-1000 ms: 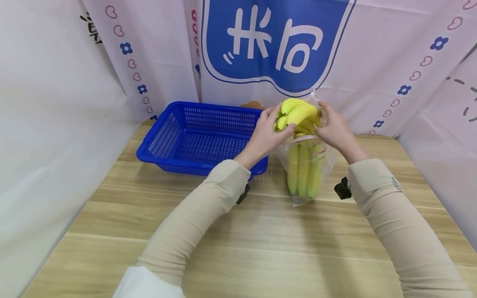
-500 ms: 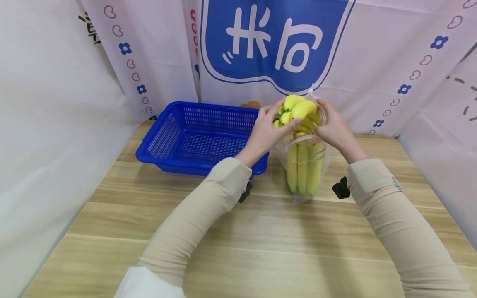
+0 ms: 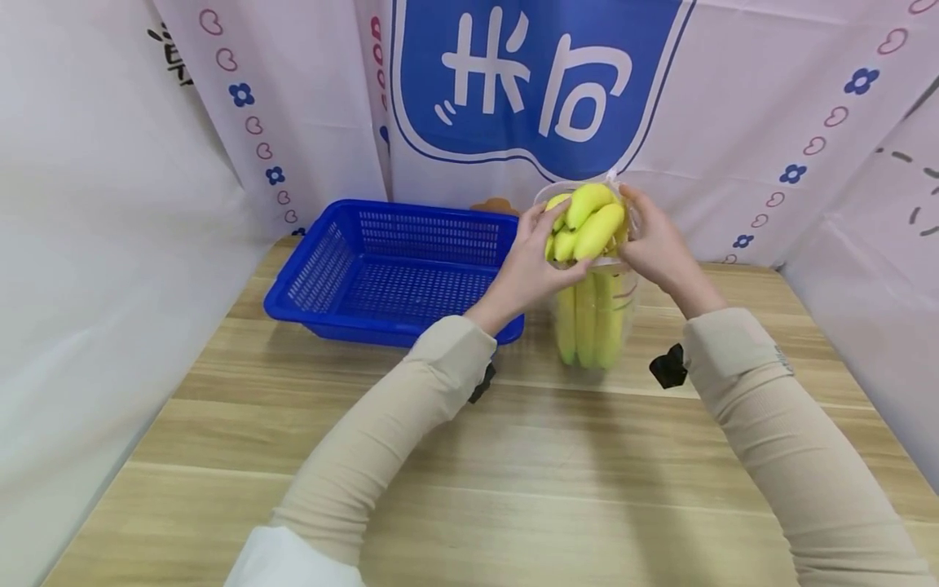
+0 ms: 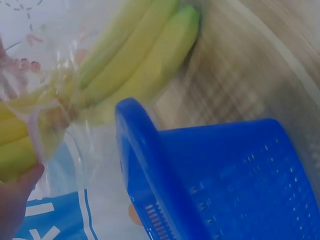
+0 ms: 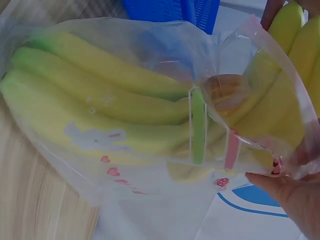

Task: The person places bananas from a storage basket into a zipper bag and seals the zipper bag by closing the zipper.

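Observation:
A clear plastic bag (image 5: 97, 140) with rabbit and heart prints holds yellow bananas (image 3: 587, 322), their greenish tips pointing down. At its mouth, an upper cluster of bananas (image 3: 597, 230) sticks out. My left hand (image 3: 530, 259) grips this cluster, thumb in front and fingers at its left side. With curled fingers my right hand (image 3: 662, 253) pinches the bag's rim on the right, also seen as a thumb in the right wrist view. A brown stem part (image 5: 225, 91) shows through the plastic between the two sets. Some of the left fingers are hidden behind the fruit.
Left of the bag, a blue perforated basket (image 3: 396, 333) stands on the wooden table (image 3: 513, 481), close to the left forearm. A printed cloth (image 3: 734, 122) hangs along the back edge. White cloth sides rise at both ends.
The bag has shifted slightly up and left, its bottom now farther from me. The upper bananas have tipped so their tips point more toward me. Both hands keep their holds.

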The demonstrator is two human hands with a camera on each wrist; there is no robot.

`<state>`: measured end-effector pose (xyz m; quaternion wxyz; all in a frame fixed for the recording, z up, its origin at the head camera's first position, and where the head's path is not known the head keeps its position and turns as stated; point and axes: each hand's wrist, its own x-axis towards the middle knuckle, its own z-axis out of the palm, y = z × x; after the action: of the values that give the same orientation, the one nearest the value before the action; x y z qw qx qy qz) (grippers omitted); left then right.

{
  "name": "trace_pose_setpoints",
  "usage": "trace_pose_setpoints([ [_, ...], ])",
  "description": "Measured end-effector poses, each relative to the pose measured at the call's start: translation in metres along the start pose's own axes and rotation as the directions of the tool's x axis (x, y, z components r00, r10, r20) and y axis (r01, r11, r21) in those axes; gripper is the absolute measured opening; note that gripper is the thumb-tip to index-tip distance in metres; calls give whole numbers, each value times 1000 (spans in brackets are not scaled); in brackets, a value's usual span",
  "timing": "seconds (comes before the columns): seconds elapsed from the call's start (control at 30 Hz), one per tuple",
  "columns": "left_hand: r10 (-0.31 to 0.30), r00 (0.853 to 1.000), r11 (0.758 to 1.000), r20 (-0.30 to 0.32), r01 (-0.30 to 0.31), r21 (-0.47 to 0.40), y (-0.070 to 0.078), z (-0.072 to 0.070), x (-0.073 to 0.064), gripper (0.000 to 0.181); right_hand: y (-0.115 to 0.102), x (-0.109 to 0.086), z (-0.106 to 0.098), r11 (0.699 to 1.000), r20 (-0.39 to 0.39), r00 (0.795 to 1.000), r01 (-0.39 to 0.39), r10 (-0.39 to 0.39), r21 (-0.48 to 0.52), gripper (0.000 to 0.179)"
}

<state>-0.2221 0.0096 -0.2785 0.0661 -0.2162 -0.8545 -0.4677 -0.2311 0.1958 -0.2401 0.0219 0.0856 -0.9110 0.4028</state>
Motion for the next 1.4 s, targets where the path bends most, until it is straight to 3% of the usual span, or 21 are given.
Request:
trace_pose_setpoints([
  [0.13,26,999,1000,-20,-26,11,2,2,0,78,-2,1,1,1000,-4,1000,6,-6,-13,90],
  [0.47,-42,999,991,-11,43,130,7,-2,2,76,-5,-1,0,1000,-2,1000,-8,8,7,89],
  [0.7,-27,999,985,-25,31,172,7,-5,1,70,-8,-2,2,1000,10,1000,-6,6,-8,88],
  [0.97,55,995,993,81,-63,98,2,-5,1,79,-5,-3,2,1000,10,1000,-9,9,21,88],
  [1.2,119,979,978,167,-145,153,2,-10,-1,82,2,-4,-2,998,14,1000,-14,14,58,89],
  [1.3,119,976,971,181,-152,184,4,-12,1,81,3,-5,-3,998,24,1000,-5,4,57,88],
  [1.4,78,982,971,173,-114,210,9,-14,3,80,2,-6,-2,998,41,999,25,-28,52,86],
])
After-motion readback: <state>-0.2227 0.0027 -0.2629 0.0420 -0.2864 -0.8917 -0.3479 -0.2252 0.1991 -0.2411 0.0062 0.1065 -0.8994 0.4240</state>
